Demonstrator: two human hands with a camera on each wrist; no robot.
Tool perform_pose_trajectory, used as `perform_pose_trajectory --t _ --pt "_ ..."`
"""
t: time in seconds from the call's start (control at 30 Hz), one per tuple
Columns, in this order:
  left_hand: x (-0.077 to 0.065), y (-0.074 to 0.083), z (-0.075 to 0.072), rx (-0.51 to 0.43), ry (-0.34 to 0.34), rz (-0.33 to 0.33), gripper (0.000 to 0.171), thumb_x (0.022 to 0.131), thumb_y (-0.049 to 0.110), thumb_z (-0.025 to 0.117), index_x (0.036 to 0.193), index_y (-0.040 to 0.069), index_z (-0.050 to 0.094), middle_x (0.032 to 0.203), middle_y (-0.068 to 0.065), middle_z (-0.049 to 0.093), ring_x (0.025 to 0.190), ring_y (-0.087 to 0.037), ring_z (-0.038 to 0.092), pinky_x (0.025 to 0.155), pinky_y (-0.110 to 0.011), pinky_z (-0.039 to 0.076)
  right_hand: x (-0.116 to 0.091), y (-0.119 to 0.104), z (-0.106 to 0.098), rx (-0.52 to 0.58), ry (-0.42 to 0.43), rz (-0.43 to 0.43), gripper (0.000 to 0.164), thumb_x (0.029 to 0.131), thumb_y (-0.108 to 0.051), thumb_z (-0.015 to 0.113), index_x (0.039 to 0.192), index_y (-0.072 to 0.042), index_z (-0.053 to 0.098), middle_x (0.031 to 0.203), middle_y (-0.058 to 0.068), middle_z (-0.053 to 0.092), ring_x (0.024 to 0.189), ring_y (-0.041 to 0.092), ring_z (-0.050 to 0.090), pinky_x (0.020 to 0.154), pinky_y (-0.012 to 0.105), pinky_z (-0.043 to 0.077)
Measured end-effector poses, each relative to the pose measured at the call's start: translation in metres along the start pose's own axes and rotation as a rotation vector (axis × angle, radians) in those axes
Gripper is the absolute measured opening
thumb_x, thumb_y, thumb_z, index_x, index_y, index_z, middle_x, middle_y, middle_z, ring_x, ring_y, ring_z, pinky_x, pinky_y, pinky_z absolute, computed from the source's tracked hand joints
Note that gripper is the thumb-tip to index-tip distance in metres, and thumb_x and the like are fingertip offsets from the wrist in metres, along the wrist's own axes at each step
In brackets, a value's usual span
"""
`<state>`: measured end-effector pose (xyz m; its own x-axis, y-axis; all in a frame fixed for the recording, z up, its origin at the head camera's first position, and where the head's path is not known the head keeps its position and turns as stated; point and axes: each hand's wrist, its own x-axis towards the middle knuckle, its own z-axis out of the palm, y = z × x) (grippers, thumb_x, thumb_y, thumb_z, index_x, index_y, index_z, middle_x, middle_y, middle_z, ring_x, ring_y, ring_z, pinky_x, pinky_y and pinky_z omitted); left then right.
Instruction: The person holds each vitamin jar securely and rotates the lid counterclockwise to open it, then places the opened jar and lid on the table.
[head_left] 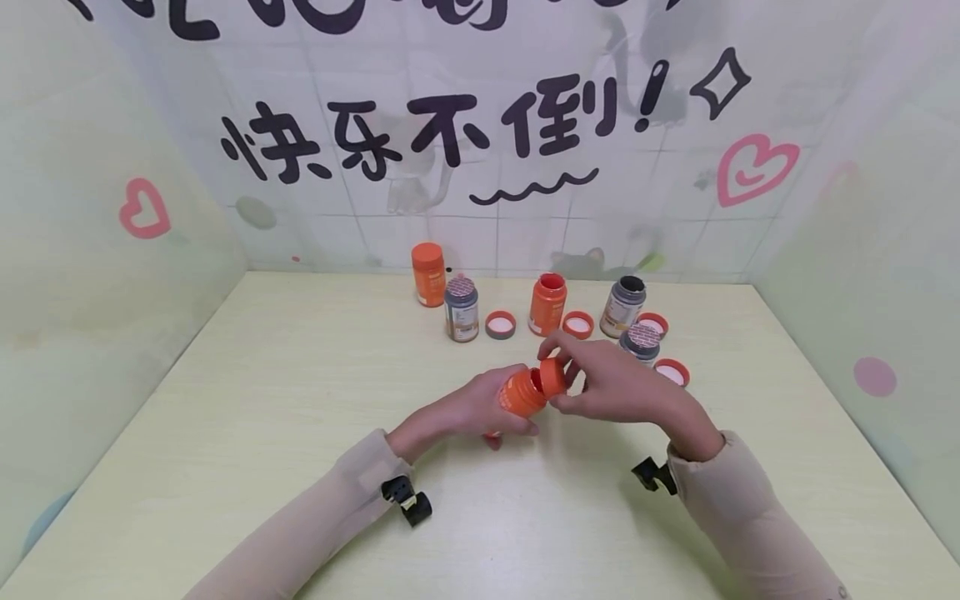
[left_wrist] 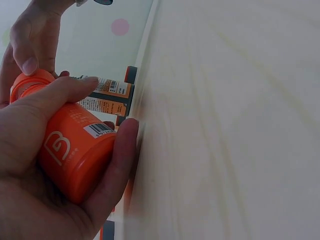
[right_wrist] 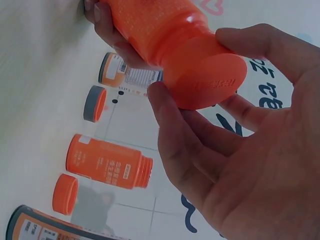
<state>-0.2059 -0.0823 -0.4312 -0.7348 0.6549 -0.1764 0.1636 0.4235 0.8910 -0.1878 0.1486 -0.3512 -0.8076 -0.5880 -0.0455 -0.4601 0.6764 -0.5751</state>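
My left hand point(head_left: 487, 404) grips an orange bottle point(head_left: 522, 395), which is tilted with its mouth toward the right. At that mouth, the fingertips and thumb of my right hand point(head_left: 615, 382) hold an orange cap point(head_left: 553, 377). The cap sits askew, and a dark red strip of the opening shows beside it. A pale logo and a barcode mark the bottle point(left_wrist: 75, 150) in the left wrist view, its base by the left fingers. From the right wrist, the top of the cap point(right_wrist: 205, 77) faces the camera, with thumb and fingers around its edge.
Behind the hands stand a capped orange bottle point(head_left: 429, 277), a grey bottle with a patterned seal point(head_left: 462, 310), an uncapped orange bottle point(head_left: 548, 306) and an uncapped grey bottle point(head_left: 622, 310). Another sealed grey bottle point(head_left: 640, 343) is partly behind the right hand. Several loose caps point(head_left: 500, 325) lie beside them.
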Motion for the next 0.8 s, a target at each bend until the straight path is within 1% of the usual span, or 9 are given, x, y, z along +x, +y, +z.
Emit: perform_pose_trajectory --t 0.07,0.13,0.27,0.43,0.5,0.63,0.7,0.8 --pt "0.0 0.0 0.0 0.002 -0.001 -0.002 0.048 0.086 0.023 0.083 0.125 0.023 0.054 0.109 -0.002 0.064 0.075 -0.023 0.066 0.055 -0.033 0.059 -0.001 0.002 -0.003 0.011 0.014 -0.008 0.046 0.088 -0.016 0.077 0.127 -0.019 0.053 0.101 -0.002 0.071 0.094 0.017 0.068 0.077 0.029 0.058" --pt "0.0 0.0 0.001 0.009 0.003 -0.006 0.049 0.086 0.024 0.083 0.126 0.023 0.054 0.108 -0.002 0.064 0.076 -0.022 0.066 0.055 -0.033 0.059 -0.001 0.005 -0.005 0.026 0.031 -0.014 0.046 0.087 -0.013 0.077 0.126 -0.016 0.053 0.101 -0.001 0.071 0.094 0.017 0.069 0.079 0.03 0.06" --pt "0.001 -0.001 0.001 0.023 0.013 -0.009 0.05 0.086 0.025 0.083 0.127 0.024 0.054 0.106 -0.002 0.064 0.074 -0.023 0.066 0.054 -0.034 0.059 -0.001 0.009 -0.008 0.039 0.055 -0.005 0.045 0.085 -0.01 0.077 0.123 -0.012 0.053 0.104 0.002 0.068 0.094 0.016 0.07 0.08 0.031 0.062" --pt "0.001 -0.002 0.0 0.018 0.018 -0.014 0.051 0.085 0.024 0.084 0.126 0.023 0.055 0.105 -0.002 0.064 0.079 -0.023 0.066 0.053 -0.034 0.059 0.003 0.015 -0.006 0.048 0.089 0.004 0.047 0.083 -0.007 0.077 0.122 -0.009 0.051 0.109 0.006 0.063 0.1 0.021 0.07 0.082 0.035 0.063" --pt "0.0 -0.002 0.0 0.011 0.018 -0.016 0.05 0.085 0.024 0.084 0.126 0.023 0.055 0.105 -0.002 0.064 0.081 -0.023 0.066 0.054 -0.034 0.059 0.005 0.018 -0.005 0.03 0.107 0.007 0.049 0.083 -0.006 0.078 0.123 -0.009 0.051 0.11 0.007 0.063 0.103 0.023 0.068 0.084 0.038 0.063" --pt "0.001 -0.001 0.0 0.008 0.023 -0.012 0.049 0.085 0.025 0.084 0.125 0.022 0.055 0.104 -0.002 0.065 0.081 -0.023 0.066 0.056 -0.035 0.059 0.007 0.021 -0.003 -0.037 0.13 0.013 0.049 0.084 -0.009 0.079 0.126 -0.007 0.054 0.11 0.006 0.066 0.104 0.026 0.065 0.087 0.042 0.062" --pt "0.001 -0.001 -0.001 0.005 0.028 -0.018 0.049 0.085 0.028 0.085 0.124 0.022 0.055 0.103 -0.002 0.065 0.078 -0.024 0.066 0.056 -0.035 0.059 0.008 0.023 -0.003 -0.079 0.134 0.014 0.048 0.084 -0.011 0.079 0.127 -0.006 0.058 0.109 0.006 0.068 0.103 0.027 0.066 0.087 0.041 0.061" --pt "0.002 -0.001 -0.001 -0.012 0.036 -0.035 0.05 0.085 0.032 0.085 0.123 0.022 0.055 0.104 -0.002 0.065 0.079 -0.023 0.066 0.057 -0.035 0.059 0.008 0.024 -0.003 -0.128 0.141 0.031 0.047 0.084 -0.013 0.08 0.126 -0.004 0.062 0.109 0.006 0.069 0.102 0.029 0.067 0.085 0.04 0.06"
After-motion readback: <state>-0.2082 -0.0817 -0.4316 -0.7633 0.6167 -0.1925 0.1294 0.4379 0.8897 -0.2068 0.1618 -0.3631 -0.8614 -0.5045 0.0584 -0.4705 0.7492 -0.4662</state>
